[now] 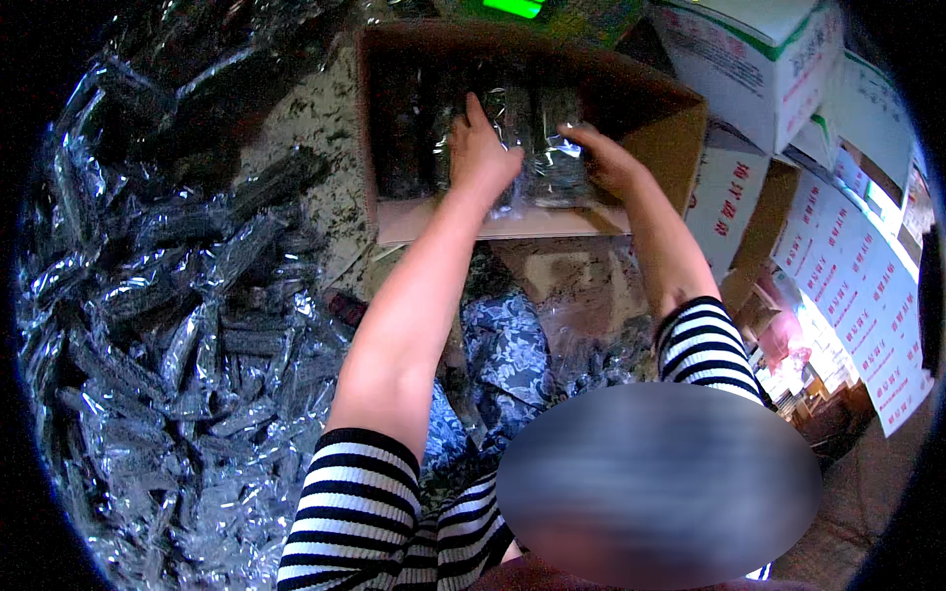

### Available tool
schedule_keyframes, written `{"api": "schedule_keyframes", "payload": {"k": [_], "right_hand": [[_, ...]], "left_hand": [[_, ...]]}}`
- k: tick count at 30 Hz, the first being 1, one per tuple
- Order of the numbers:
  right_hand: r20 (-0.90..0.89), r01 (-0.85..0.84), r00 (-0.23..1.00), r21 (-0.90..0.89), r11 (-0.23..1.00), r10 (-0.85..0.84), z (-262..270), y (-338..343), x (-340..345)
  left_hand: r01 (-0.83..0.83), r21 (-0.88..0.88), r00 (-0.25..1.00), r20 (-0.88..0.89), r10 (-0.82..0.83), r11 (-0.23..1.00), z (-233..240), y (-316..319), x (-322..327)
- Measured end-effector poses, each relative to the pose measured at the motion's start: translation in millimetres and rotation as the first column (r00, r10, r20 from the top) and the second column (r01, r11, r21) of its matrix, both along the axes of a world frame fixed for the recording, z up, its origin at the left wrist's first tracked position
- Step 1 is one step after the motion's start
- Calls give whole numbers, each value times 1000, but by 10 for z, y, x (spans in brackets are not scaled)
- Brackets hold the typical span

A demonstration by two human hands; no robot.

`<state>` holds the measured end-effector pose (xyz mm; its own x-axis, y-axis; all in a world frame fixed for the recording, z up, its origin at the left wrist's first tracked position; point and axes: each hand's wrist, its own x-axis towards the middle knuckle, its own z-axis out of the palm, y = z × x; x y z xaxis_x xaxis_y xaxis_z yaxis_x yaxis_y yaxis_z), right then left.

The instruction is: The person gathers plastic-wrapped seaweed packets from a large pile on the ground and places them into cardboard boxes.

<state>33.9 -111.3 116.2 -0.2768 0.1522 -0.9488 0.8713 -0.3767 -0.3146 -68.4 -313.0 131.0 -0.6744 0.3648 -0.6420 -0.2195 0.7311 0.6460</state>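
Note:
A cardboard box [665, 173] stands before me with its top uncovered. Dark packets in clear plastic wrap [559, 177] lie side by side inside it. My left hand [482, 154] rests over the packets in the middle, fingers spread and the index finger stretched toward the far wall. At the right end of the row, my right hand [612, 161] has its thumb side against a shiny packet; its other fingers curl out of sight, so a grip cannot be made out. Deep shadow hides the far part of the box.
A large heap of dark, plastic-wrapped packets [214, 340] covers the floor on the left. White printed cartons [739, 66] are stacked at the right, beside a printed white cardboard panel [850, 273]. Patterned trouser legs [510, 347] are just below the box. A bright green object [514, 7] lies beyond it.

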Motion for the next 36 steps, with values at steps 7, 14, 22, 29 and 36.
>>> {"api": "schedule_keyframes", "payload": {"k": [7, 14, 22, 29, 36], "right_hand": [[152, -450, 892, 395, 801, 426, -1133, -436, 853], [-644, 29, 744, 299, 954, 179, 805, -1274, 40], [-473, -110, 880, -293, 950, -44, 704, -3234, 584], [-179, -307, 945, -206, 929, 272, -8, -3863, 934], [-109, -152, 986, -254, 955, 127, -181, -3930, 858]], "left_hand": [[384, 611, 922, -293, -253, 692, 473, -1467, 523], [381, -557, 733, -304, -609, 738, -1047, -3774, -241], [358, -883, 652, 4, -758, 303, -1439, -4448, -809], [446, -560, 772, -153, -617, 698, -1259, -4561, -682], [511, -669, 634, -131, -762, 540, -1882, -3761, -1570]]}}
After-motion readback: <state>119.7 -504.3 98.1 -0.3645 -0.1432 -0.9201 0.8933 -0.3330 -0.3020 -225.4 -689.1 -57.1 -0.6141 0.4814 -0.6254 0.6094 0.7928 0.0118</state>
